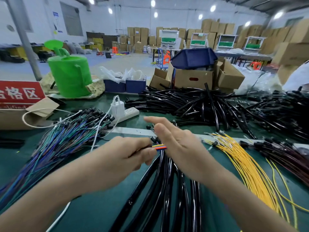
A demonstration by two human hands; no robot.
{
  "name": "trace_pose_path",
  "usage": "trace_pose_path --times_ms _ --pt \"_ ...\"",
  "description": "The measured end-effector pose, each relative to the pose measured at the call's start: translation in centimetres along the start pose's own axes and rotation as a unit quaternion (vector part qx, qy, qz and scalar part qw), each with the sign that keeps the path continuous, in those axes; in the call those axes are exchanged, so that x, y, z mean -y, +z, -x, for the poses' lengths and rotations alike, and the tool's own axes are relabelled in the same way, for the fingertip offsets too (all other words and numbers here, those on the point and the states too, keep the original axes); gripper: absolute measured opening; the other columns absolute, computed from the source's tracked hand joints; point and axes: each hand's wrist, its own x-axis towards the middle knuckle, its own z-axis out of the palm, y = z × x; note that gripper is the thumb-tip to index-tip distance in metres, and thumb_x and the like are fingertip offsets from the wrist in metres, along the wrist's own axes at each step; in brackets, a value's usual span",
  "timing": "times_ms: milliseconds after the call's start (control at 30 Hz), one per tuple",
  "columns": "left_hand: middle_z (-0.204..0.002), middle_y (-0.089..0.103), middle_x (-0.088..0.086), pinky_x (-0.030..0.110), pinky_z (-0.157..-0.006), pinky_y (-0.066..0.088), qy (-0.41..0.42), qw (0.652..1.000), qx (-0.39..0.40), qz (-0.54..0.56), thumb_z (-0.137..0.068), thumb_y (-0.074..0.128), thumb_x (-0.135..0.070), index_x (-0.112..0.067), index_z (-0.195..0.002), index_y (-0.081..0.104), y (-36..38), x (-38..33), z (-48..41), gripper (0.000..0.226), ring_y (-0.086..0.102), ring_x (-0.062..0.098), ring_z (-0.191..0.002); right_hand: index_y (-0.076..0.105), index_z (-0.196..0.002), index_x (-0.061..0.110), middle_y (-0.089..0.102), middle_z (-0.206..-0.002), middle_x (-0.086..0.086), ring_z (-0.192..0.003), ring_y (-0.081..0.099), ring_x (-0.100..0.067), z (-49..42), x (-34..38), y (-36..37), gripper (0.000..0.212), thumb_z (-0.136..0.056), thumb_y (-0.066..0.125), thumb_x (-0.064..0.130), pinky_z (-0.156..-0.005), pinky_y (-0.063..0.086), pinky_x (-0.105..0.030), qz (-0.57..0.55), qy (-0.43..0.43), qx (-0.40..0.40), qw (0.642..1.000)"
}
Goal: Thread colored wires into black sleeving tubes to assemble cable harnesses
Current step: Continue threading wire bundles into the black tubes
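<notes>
**A:** Where are the colored wires [159, 146] right now?

**B:** In the left hand [127, 158]. Its grip is narrow, thumb and fingers pinching a small flat bunch of yellow, blue and orange strands, and their ends poke out toward the right hand [180, 148]. The right grip is wide, with the fingers straight and holding nothing. It is blurred, just above the black sleeving tubes [165, 181] lying on the bench [100, 198].

**A:** How do you expect those strands to handle?

**B:** They look light and limp, so they will probably splay and buckle if pushed from far back. I'd pinch close to the tips and keep the ends flush. The tubes look glossy and springy, probably slick, so I'd hold one near its mouth, where it can't roll away.

**A:** Is there more stock nearby?

**B:** Yes, a pile of tubes [192, 101] at the back of the bench, yellow wires [247, 168] on the right and mixed wires [63, 141] on the left.

**A:** Can you read any writing?

**B:** A red sign [20, 93] shows the white characters "格区", with its left part cut off. Some small print sits beneath, too small to tell. I can't make out any brand.
</notes>
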Motion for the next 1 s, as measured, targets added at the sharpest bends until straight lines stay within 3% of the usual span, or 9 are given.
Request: trace_pose_path --times_ms 133,300,400,467,600,767,867,933,1000 --pt "-0.049 0.041 -0.006 0.014 -0.042 0.031 -0.043 0.996 0.039 0.070 -0.084 0.038 -0.050 -0.023 -0.084 0.066 -0.8 1.5 0.7 0.038 0.033 0.006 -0.040 0.060 -0.107 0.032 0.054 -0.059 0.027 -0.056 0.048 0.006 -0.3 -4.2 -1.0 0.027 -0.100 0.035 0.038 -0.064 0.036 -0.024 -0.030 0.109 0.007 0.994" --pt "-0.046 0.045 -0.014 0.010 -0.042 0.028 -0.061 0.996 0.011 -0.069 -0.095 0.039 -0.041 -0.024 -0.076 0.064 -1.6 2.2 1.3 0.035 0.038 0.005 -0.040 0.059 -0.105 0.033 0.045 -0.046 0.007 -0.043 0.042 -0.008 -0.8 -4.2 -2.1 0.020 -0.098 0.042 0.026 -0.047 0.029 -0.018 0.084 0.063 -0.027 0.994" --pt "-0.055 0.045 -0.011 0.009 -0.045 0.032 -0.036 0.988 0.006 -0.150 -0.097 0.036 -0.039 -0.028 -0.069 0.053 -2.1 0.7 1.4 0.034 0.046 -0.004 -0.049 0.058 -0.110 0.034 0.046 -0.043 0.010 -0.044 0.043 -0.009 -1.5 -2.6 -2.2 0.023 -0.099 0.038 0.029 -0.049 0.032 -0.017 0.125 0.013 -0.004 0.992" --pt "-0.059 0.047 -0.007 0.014 -0.050 0.034 -0.017 0.978 0.006 -0.209 -0.095 0.030 -0.046 -0.028 -0.069 0.047 -2.0 -0.2 1.1 0.036 0.046 0.000 -0.054 0.055 -0.111 0.036 0.046 -0.044 0.008 -0.046 0.044 -0.009 -1.7 -1.6 -1.9 0.026 -0.099 0.032 0.038 -0.052 0.030 -0.018 0.132 -0.008 -0.001 0.991" --pt "-0.060 0.049 -0.001 0.021 -0.050 0.034 -0.008 0.967 -0.003 -0.253 -0.084 0.018 -0.059 -0.026 -0.069 0.043 -2.7 -1.4 0.8 0.044 0.043 0.011 -0.050 0.054 -0.109 0.031 0.039 -0.047 0.002 -0.060 0.049 -0.026 -1.1 0.0 -2.0 0.042 -0.095 0.021 0.052 -0.063 0.038 -0.036 0.105 -0.015 -0.056 0.993" --pt "-0.064 0.048 -0.003 0.028 -0.058 0.036 0.002 0.944 0.054 -0.325 -0.094 0.025 -0.051 -0.026 -0.073 0.039 -0.9 -1.9 0.4 0.036 0.045 0.010 -0.055 0.047 -0.114 0.036 0.042 -0.057 0.002 -0.065 0.049 -0.031 -0.7 1.6 -1.9 0.037 -0.093 0.021 0.055 -0.070 0.047 -0.038 0.214 -0.029 0.000 0.976" --pt "-0.065 0.046 -0.003 0.024 -0.055 0.034 0.038 0.966 0.050 -0.251 -0.098 0.032 -0.040 -0.019 -0.079 0.039 1.0 -2.3 -0.1 0.029 0.041 0.013 -0.056 0.049 -0.114 0.039 0.055 -0.061 0.007 -0.063 0.054 -0.017 -1.0 2.7 -1.9 0.052 -0.088 0.011 0.065 -0.063 0.045 -0.033 0.078 -0.046 0.011 0.996" --pt "-0.064 0.045 -0.001 0.028 -0.056 0.035 0.053 0.974 0.010 -0.218 -0.096 0.033 -0.041 -0.019 -0.077 0.039 0.7 -2.4 -0.2 0.029 0.041 0.017 -0.056 0.057 -0.110 0.038 0.045 -0.045 0.011 -0.044 0.041 -0.003 -1.2 2.3 -2.3 0.056 -0.088 0.016 0.068 -0.049 0.035 -0.021 -0.096 -0.002 0.017 0.995" --pt "-0.064 0.048 0.002 0.033 -0.055 0.037 0.037 0.978 -0.022 -0.204 -0.095 0.034 -0.043 -0.021 -0.075 0.040 -0.3 -2.2 0.1 0.030 0.044 0.021 -0.055 0.063 -0.105 0.031 0.037 -0.040 0.006 -0.037 0.038 -0.008 -1.1 1.2 -3.0 0.060 -0.089 0.021 0.071 -0.046 0.035 -0.023 -0.143 0.044 0.043 0.988"
